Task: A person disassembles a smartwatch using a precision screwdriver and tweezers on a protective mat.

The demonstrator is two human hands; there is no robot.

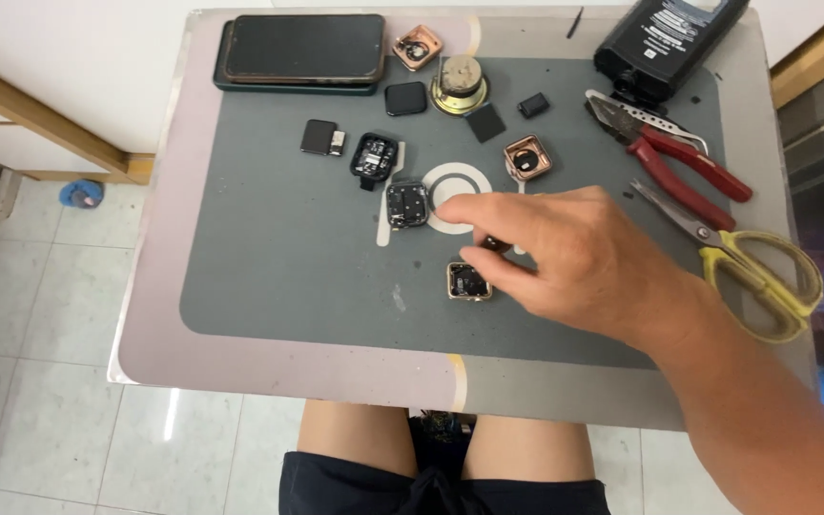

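Observation:
My right hand (565, 253) reaches in from the right over the grey mat (278, 248), with the index finger stretched toward a white ring (439, 181). Thumb and middle finger pinch a small dark part (495, 244). Just below the fingers lies a gold smartwatch case (468, 281) with its insides showing. To the left of the ring sits a silver watch case (406, 203), and a black one (374, 155) lies further up left. My left hand is out of view.
Two stacked phones (302, 52) lie at the back left. A copper watch case (527, 158), a round speaker (459, 83) and small black screens are scattered at the back. Red pliers (679, 157), yellow scissors (746, 267) and a black bottle (669, 38) occupy the right side.

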